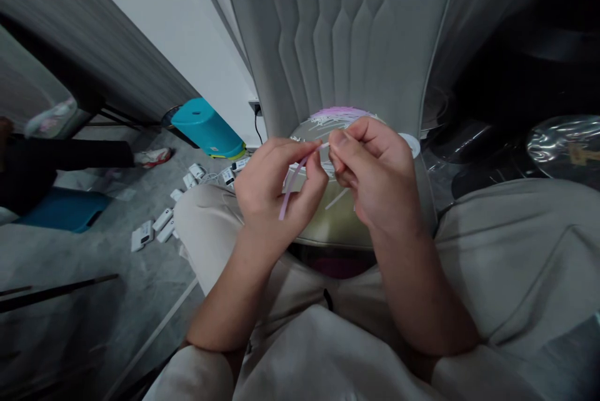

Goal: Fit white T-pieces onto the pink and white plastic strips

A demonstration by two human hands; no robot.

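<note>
My left hand (274,182) pinches a thin pale purple strip (289,192) between thumb and fingers, and its tail hangs down across the palm. My right hand (377,173) is closed on the whitish other end of the strip, with fingertips close to those of my left. Both hands are above the seat of a grey padded chair (323,226). Behind them on the seat lie a pile of purple strips (341,112) and white strips (323,119), partly hidden by my hands. A loose white strip (336,199) lies nearer to me. A round white object (412,145) shows beside my right hand.
The chair's tall backrest (342,32) rises ahead. On the floor to the left are several small white devices (163,220) and a turquoise stool-like object (206,126). Another person's leg (98,154) is further left, near a blue stool (65,208). Clear plastic wrapping (567,148) lies at right.
</note>
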